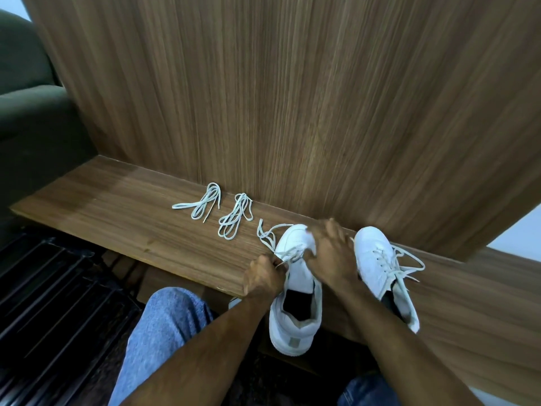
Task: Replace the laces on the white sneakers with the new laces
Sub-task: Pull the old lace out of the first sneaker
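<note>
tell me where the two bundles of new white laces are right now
In the head view, the two bundles of new white laces lie side by side on the wooden shelf, left of the white sneaker being unlaced.

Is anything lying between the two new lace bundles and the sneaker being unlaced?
Only the old lace trails on the shelf between the nearer bundle and the sneaker. The left hand pinches that lace.
</note>
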Available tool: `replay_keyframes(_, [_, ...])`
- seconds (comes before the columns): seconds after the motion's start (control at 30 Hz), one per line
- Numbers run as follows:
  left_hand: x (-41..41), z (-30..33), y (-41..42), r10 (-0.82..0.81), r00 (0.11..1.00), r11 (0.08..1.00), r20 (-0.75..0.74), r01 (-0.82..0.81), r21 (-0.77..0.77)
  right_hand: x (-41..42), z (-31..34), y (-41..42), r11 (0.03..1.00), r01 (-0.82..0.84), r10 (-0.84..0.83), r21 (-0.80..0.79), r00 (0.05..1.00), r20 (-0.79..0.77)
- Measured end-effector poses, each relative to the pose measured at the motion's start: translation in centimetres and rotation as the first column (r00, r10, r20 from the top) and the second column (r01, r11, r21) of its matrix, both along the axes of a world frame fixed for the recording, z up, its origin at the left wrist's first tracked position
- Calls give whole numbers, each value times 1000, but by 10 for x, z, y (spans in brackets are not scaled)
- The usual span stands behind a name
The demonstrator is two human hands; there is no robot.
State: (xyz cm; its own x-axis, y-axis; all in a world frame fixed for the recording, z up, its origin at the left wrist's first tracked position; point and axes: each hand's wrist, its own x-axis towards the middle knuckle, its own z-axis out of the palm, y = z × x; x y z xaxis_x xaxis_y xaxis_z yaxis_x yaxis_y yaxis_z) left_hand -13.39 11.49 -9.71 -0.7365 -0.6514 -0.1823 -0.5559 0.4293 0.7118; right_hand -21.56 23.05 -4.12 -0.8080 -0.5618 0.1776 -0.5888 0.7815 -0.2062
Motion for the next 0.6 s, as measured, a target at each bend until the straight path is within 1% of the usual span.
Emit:
replay_keyframes(0.03, [1,0,0,5,1000,1000,-1,-5,-1,6,-8,-5,988,-41,41,147,999,-2])
replay_keyframes(0.07, [1,0,1,6,1000,1000,1,-6,-3,11,-17,-9,966,-67,70,250,998,-1])
replay_keyframes(0.1, [1,1,2,5,1000,1000,3,-5,-3,14,-24,-11,948,-70,71,309,997,7])
replay_keyframes(0.13, [1,1,3,4,1000,1000,7,-4,-3,14,-29,-13,946,-52,50,321,999,15])
replay_keyframes(0.2, [1,2,4,0,1000,1000,8,0,9,12,-35,-15,955,-15,17,295,1000,-5])
replay_keyframes(0.3, [1,2,3,6,1000,1000,10,-6,16,8,-33,-13,952,-35,44,305,999,-20])
replay_keyframes(0.33, [1,1,3,3,1000,1000,8,-3,15,7,-30,-11,959,-41,48,281,999,-17])
replay_keyframes(0.37, [1,0,3,1,1000,1000,3,-2,17,5,-28,-9,975,-36,39,219,999,-7])
replay_keyframes(0.4, [1,0,2,4,1000,1000,-2,-4,22,3,-24,-7,993,-10,7,118,1000,29])
replay_keyframes(0.43, [2,0,2,9,1000,1000,-5,-9,29,1,-18,-5,999,43,-40,-21,995,93])
replay_keyframes(0.47, [1,1,3,15,1000,999,-5,-15,30,-4,-12,-3,976,126,-94,-176,980,175])
replay_keyframes(0.53, [1,1,3,21,1000,1000,4,-21,23,-14,-2,3,858,271,-162,-436,949,272])
replay_keyframes(0.6, [0,2,4,17,1000,1000,9,-17,24,-22,7,11,742,332,-198,-583,939,281])
